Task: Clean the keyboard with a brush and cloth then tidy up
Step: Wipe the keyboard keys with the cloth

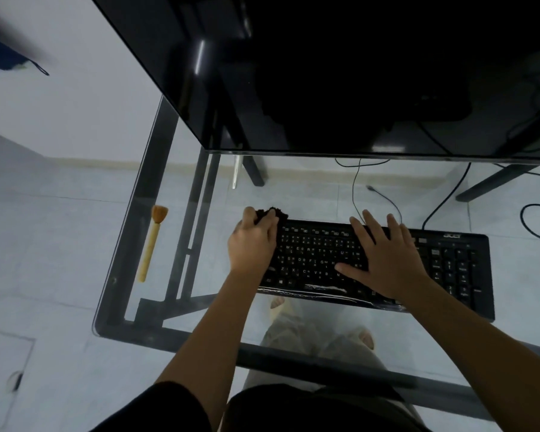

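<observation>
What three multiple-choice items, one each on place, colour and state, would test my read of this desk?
1. Where does the brush lie relative to the keyboard?
A) on its keys
B) apart, on the glass desk to its left
C) behind it

2. What colour is the keyboard?
A) white
B) black
C) silver

3. How is the right hand?
A) flat on the keys, fingers spread
B) curled into a fist
C) lifted off the desk

Answers:
1 B, the brush lies alone on the glass.
2 B, case and keys are black.
3 A, its straight fingers rest on the keys, while the left hand grips the cloth.
</observation>
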